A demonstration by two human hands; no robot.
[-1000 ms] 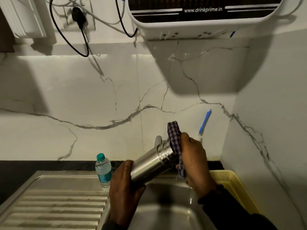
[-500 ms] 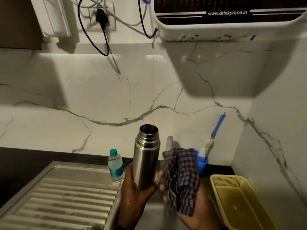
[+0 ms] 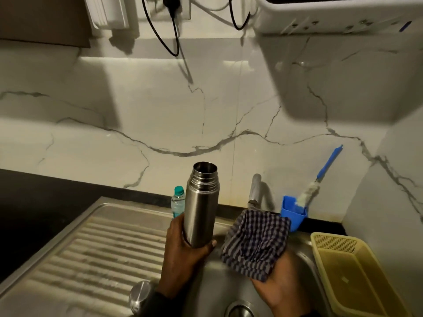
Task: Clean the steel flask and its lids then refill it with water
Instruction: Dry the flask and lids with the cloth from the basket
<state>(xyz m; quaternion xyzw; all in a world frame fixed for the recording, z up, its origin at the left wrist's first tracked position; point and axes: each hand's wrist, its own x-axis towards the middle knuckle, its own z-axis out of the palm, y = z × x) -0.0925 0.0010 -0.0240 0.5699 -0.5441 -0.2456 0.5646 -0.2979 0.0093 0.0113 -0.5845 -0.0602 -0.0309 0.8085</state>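
My left hand [image 3: 183, 252] grips the lower part of the steel flask [image 3: 201, 202], which stands upright over the sink with its mouth open. My right hand [image 3: 281, 287] holds a blue checked cloth [image 3: 256, 241] just right of the flask, apart from it. A steel lid [image 3: 140, 294] lies on the drainboard by my left wrist. The white water purifier [image 3: 332, 17] hangs on the wall above.
The steel sink basin [image 3: 217, 282] with its drain [image 3: 239, 310] is below my hands, the ribbed drainboard [image 3: 80, 259] to the left. A small plastic water bottle [image 3: 178, 201], the tap [image 3: 255, 188], a blue cup [image 3: 293, 212] with a brush and a yellow tray [image 3: 357, 275] stand around.
The flask went from tilted, with the cloth wrapped over its mouth, to upright. My right hand drew the cloth off and away to the right.
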